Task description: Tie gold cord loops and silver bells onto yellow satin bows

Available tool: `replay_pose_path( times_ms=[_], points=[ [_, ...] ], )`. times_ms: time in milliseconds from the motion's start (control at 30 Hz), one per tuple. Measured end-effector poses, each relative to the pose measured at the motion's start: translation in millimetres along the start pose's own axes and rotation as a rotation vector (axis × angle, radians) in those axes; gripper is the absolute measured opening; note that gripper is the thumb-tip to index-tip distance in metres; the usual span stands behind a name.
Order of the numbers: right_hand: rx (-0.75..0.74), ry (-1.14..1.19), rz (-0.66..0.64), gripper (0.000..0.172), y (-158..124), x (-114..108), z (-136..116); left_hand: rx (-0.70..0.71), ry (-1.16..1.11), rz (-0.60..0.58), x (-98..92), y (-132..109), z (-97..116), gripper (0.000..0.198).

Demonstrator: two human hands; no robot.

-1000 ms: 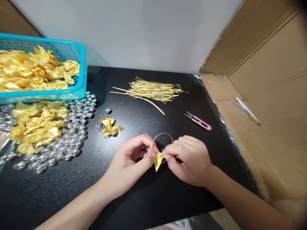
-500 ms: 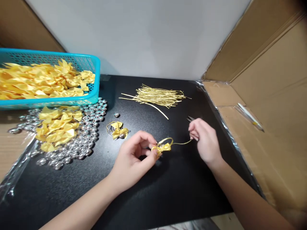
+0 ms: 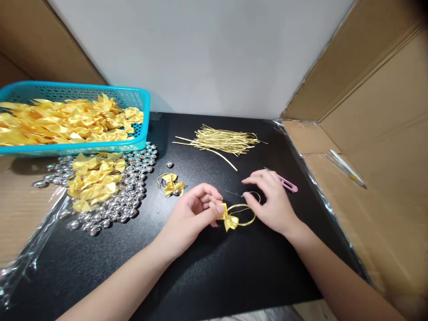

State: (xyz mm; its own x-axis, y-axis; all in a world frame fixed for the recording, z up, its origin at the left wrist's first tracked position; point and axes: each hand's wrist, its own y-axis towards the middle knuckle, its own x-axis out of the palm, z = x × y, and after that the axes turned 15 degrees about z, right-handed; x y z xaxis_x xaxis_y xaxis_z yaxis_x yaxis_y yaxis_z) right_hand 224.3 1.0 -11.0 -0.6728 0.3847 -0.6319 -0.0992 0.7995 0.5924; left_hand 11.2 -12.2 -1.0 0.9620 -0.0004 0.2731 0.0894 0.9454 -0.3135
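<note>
A black, finely speckled desk is filling much of the lower view. A plain, pale grey wall is rising behind its far edge. Brown cardboard is standing beyond the far left corner, and cardboard panels are lining the right side. Shiny clear plastic is running along the right edge. Beside the left edge, a light wood-grained surface is showing. Soft light is spreading across the desktop.
</note>
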Motion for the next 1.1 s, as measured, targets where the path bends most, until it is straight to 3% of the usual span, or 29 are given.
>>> replay_pose_path(
  times_ms=[67, 133, 233, 367, 500, 733, 1100],
  points=[
    [-0.031, 0.148, 0.133, 0.022, 1, -5, -11, 0.012, 0.049, 0.025, 1.3, -1, -1, 0.019],
    [-0.148, 0.305, 0.111, 0.028, 1, -7, -22, 0.013, 0.067, 0.022, 2.9, -2, -1, 0.018],
    [-0.242, 0.422, 0.063, 0.009, -2, -3, -34, -0.067, -0.016, -0.011, 5.1, -3, -2, 0.020],
    [-0.177, 0.482, 0.098, 0.009, -7, 2, -35, -0.255, -0.195, -0.017, 6.6, -5, 1, 0.025],
    [-0.080, 0.532, 0.113, 0.011, -8, 1, -36, -0.329, -0.267, -0.017, 6.2, -8, 2, 0.027],
    [0.030, 0.467, 0.199, 0.015, -7, 0, -41, -0.169, -0.258, -0.136, 4.5, -8, -6, 0.036],
    [-0.055, 0.489, 0.116, 0.011, -8, -2, -35, -0.102, -0.186, -0.057, 8.8, -9, -4, 0.032]
  ],
)
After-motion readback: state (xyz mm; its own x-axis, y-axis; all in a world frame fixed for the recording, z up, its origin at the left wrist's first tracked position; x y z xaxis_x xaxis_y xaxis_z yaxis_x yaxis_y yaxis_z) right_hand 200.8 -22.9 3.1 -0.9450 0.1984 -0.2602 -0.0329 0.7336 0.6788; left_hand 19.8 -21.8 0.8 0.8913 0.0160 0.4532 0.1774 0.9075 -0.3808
